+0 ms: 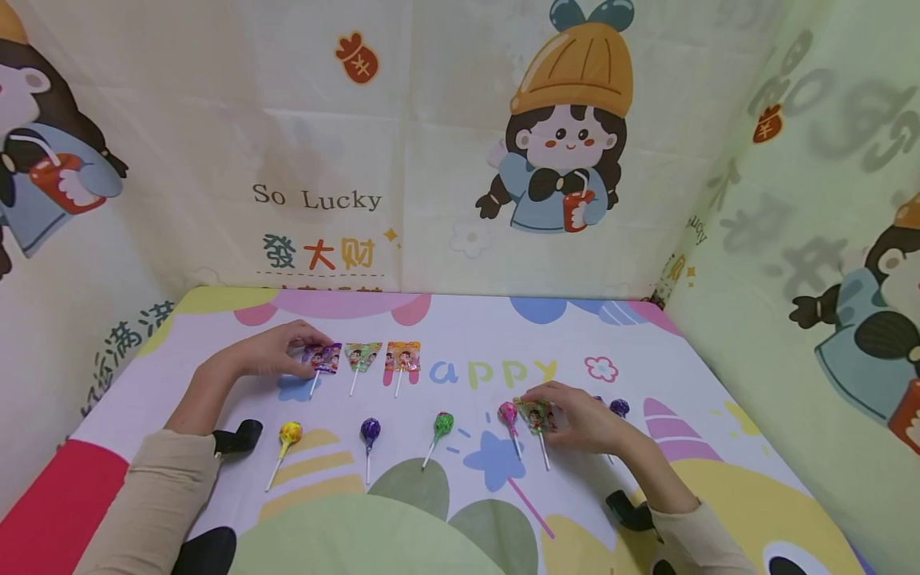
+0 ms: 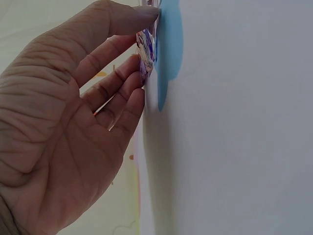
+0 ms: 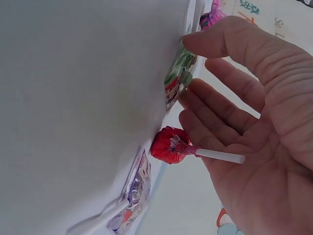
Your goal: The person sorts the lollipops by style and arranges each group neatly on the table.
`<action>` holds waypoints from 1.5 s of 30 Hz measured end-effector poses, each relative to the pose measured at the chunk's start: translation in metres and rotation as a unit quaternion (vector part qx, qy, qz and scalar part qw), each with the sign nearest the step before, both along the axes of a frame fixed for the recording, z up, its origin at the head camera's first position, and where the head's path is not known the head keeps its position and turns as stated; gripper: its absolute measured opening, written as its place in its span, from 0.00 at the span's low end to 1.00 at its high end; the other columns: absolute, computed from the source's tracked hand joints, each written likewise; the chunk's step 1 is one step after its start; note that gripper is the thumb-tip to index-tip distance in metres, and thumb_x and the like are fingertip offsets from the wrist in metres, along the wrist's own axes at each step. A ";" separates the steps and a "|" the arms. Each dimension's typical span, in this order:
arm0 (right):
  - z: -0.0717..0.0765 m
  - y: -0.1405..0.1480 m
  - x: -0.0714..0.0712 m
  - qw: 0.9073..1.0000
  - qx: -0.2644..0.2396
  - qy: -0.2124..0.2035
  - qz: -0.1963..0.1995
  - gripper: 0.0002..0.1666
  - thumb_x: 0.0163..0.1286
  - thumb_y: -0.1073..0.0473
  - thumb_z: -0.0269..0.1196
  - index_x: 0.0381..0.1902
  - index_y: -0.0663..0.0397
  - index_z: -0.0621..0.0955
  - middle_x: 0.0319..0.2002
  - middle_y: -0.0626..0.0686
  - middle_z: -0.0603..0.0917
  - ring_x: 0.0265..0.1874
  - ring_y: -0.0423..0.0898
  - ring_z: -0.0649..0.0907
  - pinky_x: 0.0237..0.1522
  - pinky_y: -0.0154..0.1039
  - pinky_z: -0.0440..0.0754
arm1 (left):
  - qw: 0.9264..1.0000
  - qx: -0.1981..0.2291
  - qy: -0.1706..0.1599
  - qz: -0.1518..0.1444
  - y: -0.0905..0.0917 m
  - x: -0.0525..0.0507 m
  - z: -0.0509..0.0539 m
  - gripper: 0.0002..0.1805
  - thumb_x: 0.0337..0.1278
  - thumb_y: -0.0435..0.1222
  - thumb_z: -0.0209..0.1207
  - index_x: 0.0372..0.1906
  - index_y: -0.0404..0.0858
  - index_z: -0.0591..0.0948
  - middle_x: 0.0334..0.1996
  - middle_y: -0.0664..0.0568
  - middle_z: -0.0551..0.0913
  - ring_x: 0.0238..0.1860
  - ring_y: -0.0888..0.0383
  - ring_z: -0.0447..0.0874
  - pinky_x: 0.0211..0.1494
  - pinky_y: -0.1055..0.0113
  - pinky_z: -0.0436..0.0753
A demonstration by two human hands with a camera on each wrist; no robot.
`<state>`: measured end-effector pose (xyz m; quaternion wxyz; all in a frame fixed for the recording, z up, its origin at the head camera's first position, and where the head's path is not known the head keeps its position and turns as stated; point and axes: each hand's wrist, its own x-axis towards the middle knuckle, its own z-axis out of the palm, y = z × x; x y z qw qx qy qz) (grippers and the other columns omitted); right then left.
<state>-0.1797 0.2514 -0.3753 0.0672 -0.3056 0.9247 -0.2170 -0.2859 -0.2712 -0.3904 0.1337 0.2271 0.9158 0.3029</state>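
My left hand (image 1: 276, 350) pinches the edge of a flat, purple-wrapped lollipop (image 1: 327, 358) between thumb and fingers; the purple wrapper (image 2: 146, 51) also shows in the left wrist view. To its right lie a green-wrapped lollipop (image 1: 362, 356) and an orange-wrapped one (image 1: 403, 357). At right, my right hand (image 1: 578, 417) pinches another flat green-wrapped lollipop (image 1: 535, 414), close beside a round pink lollipop (image 1: 508, 413). In the right wrist view, a round red lollipop (image 3: 168, 145) and a flat purple-wrapped one (image 3: 134, 196) lie near that hand. The red one is hidden in the head view.
Round yellow (image 1: 291, 433), purple (image 1: 370, 430) and green (image 1: 443, 423) lollipops are spaced along the nearer row. Another dark purple lollipop (image 1: 619, 408) lies beyond my right hand. The patterned tabletop (image 1: 460, 327) meets printed cloth (image 1: 446, 160) at the back and sides.
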 end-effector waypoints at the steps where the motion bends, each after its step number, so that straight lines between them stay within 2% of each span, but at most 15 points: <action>1: 0.000 0.000 -0.001 1.000 0.001 -0.002 0.004 0.33 0.57 0.71 0.71 0.62 0.56 0.80 0.61 0.53 0.81 0.60 0.53 0.79 0.61 0.56 0.79 | 1.000 0.000 0.000 0.000 0.000 0.000 0.000 0.30 0.55 0.41 0.73 0.64 0.41 0.80 0.63 0.40 0.74 0.67 0.38 0.68 0.71 0.33 0.65; 8: 0.002 -0.002 -0.007 0.999 0.020 -0.007 0.027 0.29 0.58 0.68 0.70 0.59 0.54 0.82 0.59 0.52 0.82 0.58 0.51 0.80 0.62 0.54 0.78 | 1.000 -0.001 0.002 0.000 -0.001 0.000 0.001 0.30 0.55 0.41 0.73 0.63 0.41 0.81 0.63 0.40 0.74 0.66 0.38 0.68 0.71 0.33 0.65; 20: 0.000 -0.005 -0.015 0.999 0.036 0.009 0.022 0.31 0.57 0.64 0.73 0.61 0.52 0.82 0.58 0.50 0.83 0.55 0.49 0.81 0.60 0.53 0.80 | 1.000 0.001 0.005 0.000 -0.002 0.001 0.002 0.30 0.56 0.40 0.73 0.63 0.40 0.80 0.63 0.39 0.74 0.66 0.38 0.68 0.72 0.33 0.64; 30: -0.004 -0.005 -0.015 0.999 0.031 0.007 0.012 0.32 0.56 0.66 0.72 0.61 0.51 0.82 0.58 0.50 0.83 0.55 0.49 0.81 0.60 0.53 0.80 | 1.000 0.005 0.011 -0.003 -0.001 0.003 -0.001 0.29 0.55 0.40 0.73 0.63 0.40 0.81 0.62 0.40 0.75 0.66 0.39 0.69 0.70 0.34 0.66; 45: -0.008 -0.002 -0.014 1.000 0.018 0.010 0.007 0.32 0.56 0.66 0.73 0.61 0.51 0.81 0.58 0.51 0.83 0.55 0.49 0.80 0.59 0.54 0.80 | 1.000 0.006 0.003 0.006 0.002 0.005 -0.001 0.29 0.56 0.40 0.73 0.63 0.40 0.81 0.63 0.39 0.74 0.67 0.37 0.68 0.71 0.33 0.64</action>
